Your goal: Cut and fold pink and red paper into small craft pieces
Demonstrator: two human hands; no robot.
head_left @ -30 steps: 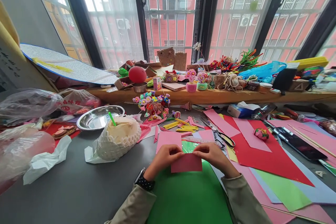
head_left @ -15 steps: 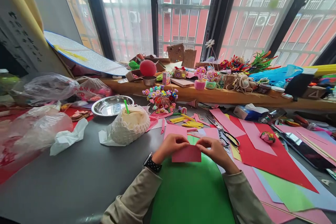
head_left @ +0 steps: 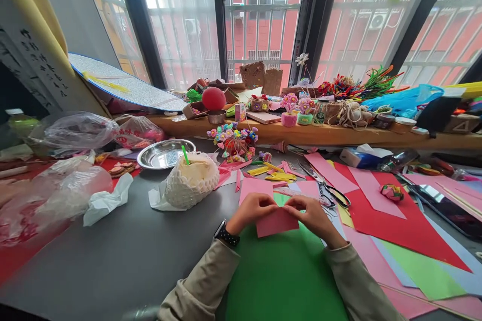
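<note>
Between both hands is a small piece of pink paper (head_left: 277, 223), its lower edge tilted up to the right. My left hand (head_left: 254, 211) pinches its upper edge near the middle. Close beside it, my right hand (head_left: 311, 215) pinches the same edge, the two sets of fingertips nearly touching. Under the wrists lies a large green sheet (head_left: 282, 276). Another pink sheet (head_left: 256, 188) lies flat just beyond my left hand. Scissors (head_left: 329, 191) with black handles rest past my right hand.
A coconut (head_left: 194, 178) in white foam netting with a green straw stands left, before a steel plate (head_left: 165, 153). Plastic bags (head_left: 71, 180) lie far left. On the right are red card (head_left: 410, 230), coloured sheets and a phone (head_left: 444, 208). A cluttered wooden ledge (head_left: 181, 124) runs behind.
The pink paper has tilted, its right side now higher, while both hands keep their pinch. The whole view has shifted slightly, with things appearing further right. A hand appears at the far left edge.
</note>
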